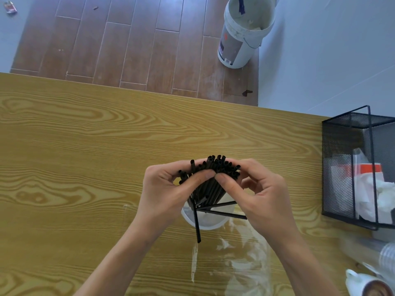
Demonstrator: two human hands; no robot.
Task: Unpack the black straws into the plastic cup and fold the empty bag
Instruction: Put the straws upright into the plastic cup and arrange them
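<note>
A bundle of black straws (pixel 210 180) stands upright in a clear plastic cup (pixel 210 224) on the wooden table. My left hand (pixel 168 189) and my right hand (pixel 254 189) both grip the bundle near its top, thumbs meeting in front. Three straws have splayed out: one (pixel 196 225) hangs over the cup's near rim, two (pixel 226 210) lean to the right. The empty clear bag (pixel 239 259) lies flat and crumpled on the table just in front of the cup, between my forearms.
A black wire-mesh basket (pixel 359 167) with white and orange packets stands at the table's right edge. A stack of clear cups (pixel 386 255) and a paper cup (pixel 367 287) lie at the near right. A white bucket (pixel 243 33) stands on the floor beyond the table.
</note>
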